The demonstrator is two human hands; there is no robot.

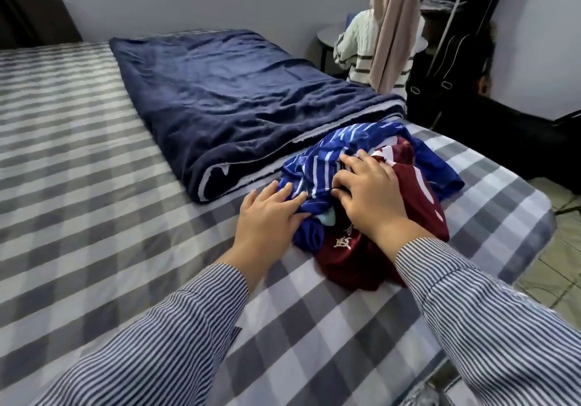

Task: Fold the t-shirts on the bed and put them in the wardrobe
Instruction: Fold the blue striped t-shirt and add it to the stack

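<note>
T-shirts (371,198) lay heaped at my one o'clock on the checked bed (94,154), just below the folded blanket (235,100). My right hand (367,191) pressed on top, fingers curling into blue cloth; my left hand (267,213), fingers straight, touched its nine-o'clock edge.

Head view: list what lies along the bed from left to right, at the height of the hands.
Bare checked bedsheet → folded navy blanket → left hand → blue striped t-shirt → right hand → maroon t-shirt → bed's right edge, tiled floor.
</note>
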